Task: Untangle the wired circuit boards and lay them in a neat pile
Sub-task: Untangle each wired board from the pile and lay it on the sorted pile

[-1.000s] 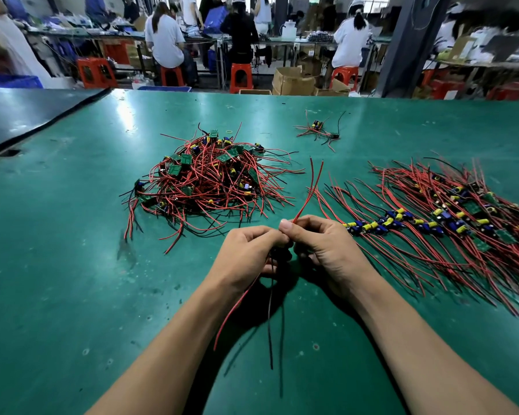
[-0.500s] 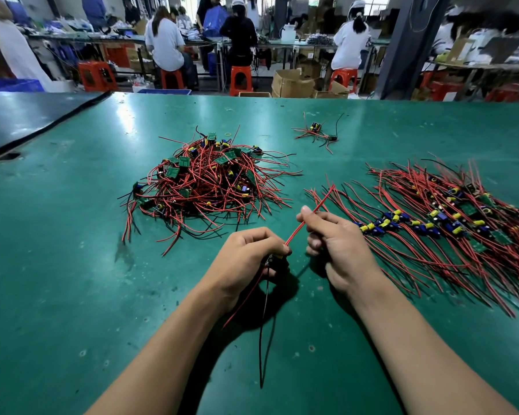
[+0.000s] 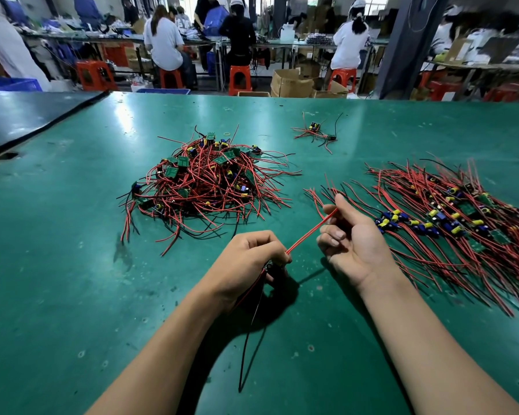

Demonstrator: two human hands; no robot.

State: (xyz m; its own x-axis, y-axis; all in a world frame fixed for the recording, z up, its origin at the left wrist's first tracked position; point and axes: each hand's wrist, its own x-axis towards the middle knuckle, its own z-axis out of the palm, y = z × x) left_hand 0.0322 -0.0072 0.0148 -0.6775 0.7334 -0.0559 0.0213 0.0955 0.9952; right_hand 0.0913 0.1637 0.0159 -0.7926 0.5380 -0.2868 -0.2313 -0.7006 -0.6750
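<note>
While the left hand (image 3: 249,259) grips one end of a red wire (image 3: 309,232) and the right hand (image 3: 354,244) pinches the other, it points toward the neat pile (image 3: 462,217) at middle right.

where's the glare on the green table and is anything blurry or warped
Head view: pale glare streaks the green table mat far left; dark shadow pools under the left hand; background workers look soft; the dark pillar leans, wide-angle distortion.

Electronics assembly workshop: long green surface (image 3: 72,265), seated workers (image 3: 164,46) on red stools (image 3: 239,79), cardboard boxes (image 3: 291,83).
</note>
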